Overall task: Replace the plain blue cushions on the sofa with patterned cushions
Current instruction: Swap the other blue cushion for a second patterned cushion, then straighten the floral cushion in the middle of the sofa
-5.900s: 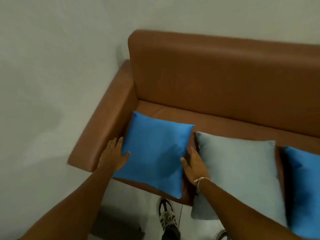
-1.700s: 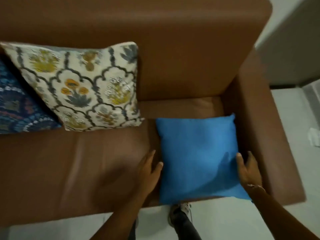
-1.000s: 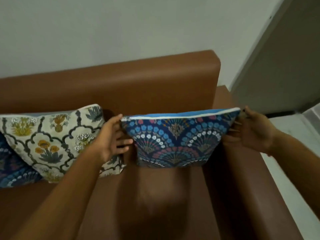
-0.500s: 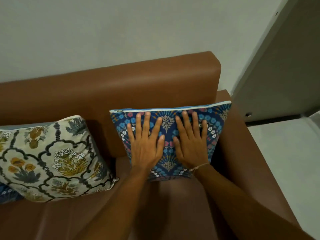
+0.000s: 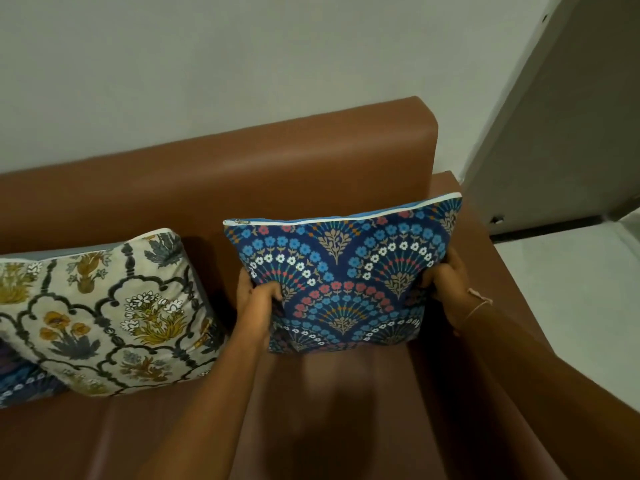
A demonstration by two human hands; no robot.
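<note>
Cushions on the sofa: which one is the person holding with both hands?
The dark blue fan-patterned cushion at the sofa's right end, gripped by the left hand and right hand. The cream floral cushion beside it lies untouched.

Readable text: I find none anywhere in my view.
Blue fan-pattern cushion [image 5: 343, 275]: I see printed flowers only, no label.
Cream floral cushion [image 5: 104, 313]: I see pattern only, no lettering.

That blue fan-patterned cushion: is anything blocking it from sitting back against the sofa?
Nothing visible. The blue fan-patterned cushion stands in the corner, both hands gripping its sides, left hand, right hand. The cream floral cushion sits apart, leftward.
</note>
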